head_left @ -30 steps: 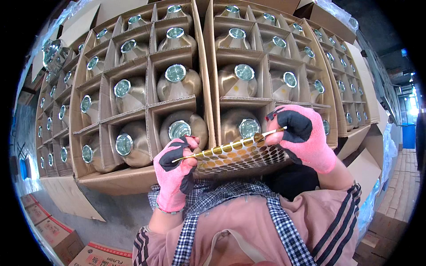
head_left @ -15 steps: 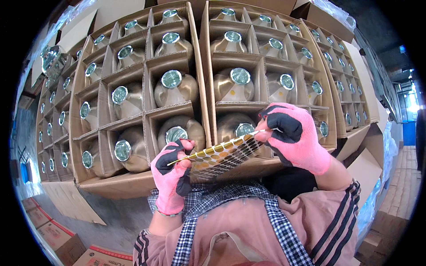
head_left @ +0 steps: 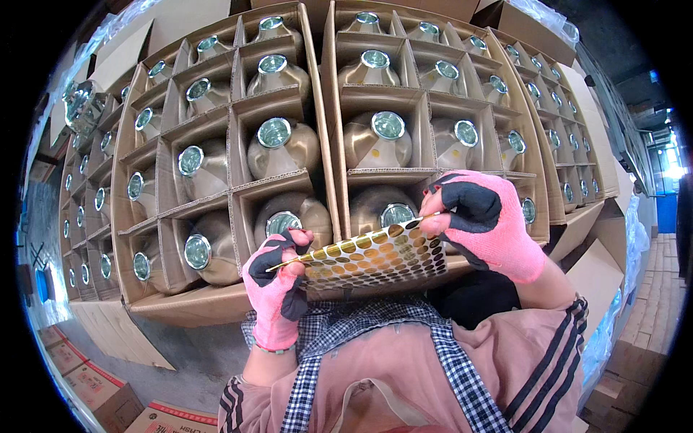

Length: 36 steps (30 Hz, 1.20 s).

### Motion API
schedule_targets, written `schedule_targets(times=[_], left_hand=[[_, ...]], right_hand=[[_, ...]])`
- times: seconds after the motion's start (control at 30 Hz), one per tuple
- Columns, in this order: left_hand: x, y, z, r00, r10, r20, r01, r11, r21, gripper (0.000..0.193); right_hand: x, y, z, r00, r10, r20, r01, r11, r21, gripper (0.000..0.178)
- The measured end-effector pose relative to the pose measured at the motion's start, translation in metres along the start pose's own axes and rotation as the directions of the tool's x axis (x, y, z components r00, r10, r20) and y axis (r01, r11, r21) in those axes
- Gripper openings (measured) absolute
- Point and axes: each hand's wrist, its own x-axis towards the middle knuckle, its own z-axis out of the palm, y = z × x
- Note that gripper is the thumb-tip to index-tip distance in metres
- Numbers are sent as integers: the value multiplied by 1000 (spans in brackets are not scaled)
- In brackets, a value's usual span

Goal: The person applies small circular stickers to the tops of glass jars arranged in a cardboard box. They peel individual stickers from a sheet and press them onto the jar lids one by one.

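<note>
The left hand (head_left: 276,292) and right hand (head_left: 487,220) are apart, each pinching one end of a gold-dotted sheet (head_left: 375,258) hanging between them; just beyond both hands, glass bottles (head_left: 287,150) stand in divided cardboard boxes (head_left: 198,304).

Two open, divided cardboard boxes (head_left: 195,303) are carrying silvery glass flasks (head_left: 283,155), one sitting in each visible cell; the grey floor (head_left: 206,361) is bearing closed cartons (head_left: 119,410) at lower left.

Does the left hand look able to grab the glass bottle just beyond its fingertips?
Probably not now: the left hand pinches the gold-dotted sheet. Otherwise the way looks free: the glass bottle sits close by, its top mostly uncovered.
</note>
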Motion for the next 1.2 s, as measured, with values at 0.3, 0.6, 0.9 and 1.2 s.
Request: schedule_targets(times=[0.3,0.6,0.9,1.2], left_hand=[[0,-1,1,1000,-13,14,12,1000,7,20],[1,2,3,999,-40,9,39,999,37,26],[1,-2,-2,994,-106,-23,107,993,47,28],[6,-2,4,982,-187,-34,188,982,25,25]], right_hand=[[1,2,-2,974,-228,7,225,956,-190,13],[2,-3,-2,960,-279,23,273,915,-298,14],[4,-4,-3,873,-487,37,448,768,-458,24],[9,5,-10,902,-421,94,414,785,-461,23]])
